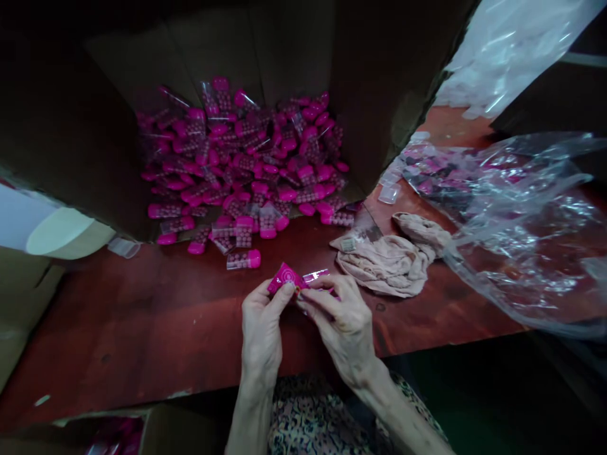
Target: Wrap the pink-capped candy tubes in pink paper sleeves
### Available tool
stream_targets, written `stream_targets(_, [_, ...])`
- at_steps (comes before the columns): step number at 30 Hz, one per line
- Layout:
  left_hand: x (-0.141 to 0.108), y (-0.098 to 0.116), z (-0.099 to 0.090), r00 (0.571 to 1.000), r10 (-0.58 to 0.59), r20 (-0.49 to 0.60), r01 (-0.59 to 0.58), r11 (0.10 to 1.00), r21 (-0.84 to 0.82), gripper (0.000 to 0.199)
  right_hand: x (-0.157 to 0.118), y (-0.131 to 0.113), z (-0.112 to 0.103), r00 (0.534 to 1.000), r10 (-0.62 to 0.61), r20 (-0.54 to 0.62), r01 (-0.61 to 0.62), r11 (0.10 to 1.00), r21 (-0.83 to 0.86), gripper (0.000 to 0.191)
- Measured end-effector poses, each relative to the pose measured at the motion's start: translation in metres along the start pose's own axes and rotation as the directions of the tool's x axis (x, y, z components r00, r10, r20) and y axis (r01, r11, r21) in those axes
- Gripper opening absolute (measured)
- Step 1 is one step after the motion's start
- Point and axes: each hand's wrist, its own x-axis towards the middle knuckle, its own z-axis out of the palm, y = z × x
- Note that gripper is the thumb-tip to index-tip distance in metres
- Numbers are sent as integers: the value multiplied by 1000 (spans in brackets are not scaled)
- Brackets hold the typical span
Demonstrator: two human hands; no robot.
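Observation:
A pink printed packet [285, 277] with a ring pattern is pinched between the thumb and fingers of my left hand [262, 325]. My right hand [345, 325] is closed at the packet's right corner, its fingertips meeting my left thumb. A shiny pink-and-clear piece [316, 275] sticks up behind the right fingers; its lower part is hidden, so I cannot tell its kind. Beyond my hands, a heap of clear containers with pink caps [246, 158] spills out of a cardboard box. The nearest container [243, 260] lies on its side on the red table [156, 316].
The tipped cardboard box [374, 82] rises over the table. To the right lie a crumpled beige cloth [386, 262] and a clear plastic bag [521, 240] beside small pink pieces [441, 170]. A pale bowl [71, 235] is at left. Below the front edge, an open box [156, 430] holds pink items.

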Motion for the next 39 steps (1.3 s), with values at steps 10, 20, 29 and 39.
stream_targets(10, [-15,-8,2,992,95,-83,-92,995,37,12,-6,-11,4,950,300,89,-313,908,279,23])
stream_targets(20, [-16,-18,-5,967,202,-153,-186,976,109,18,-14,-22,16,975,192,112,-207,966,152,36])
stream_targets(29, [-13,-1,-20,988,44,-147,-57,995,-87,12,-1,-21,11,863,392,318,-482,828,288,12])
stream_targets(39, [12,18,-73,907,82,-412,-203,944,-260,18,52,-41,81,898,38,438,113,943,-312,25])
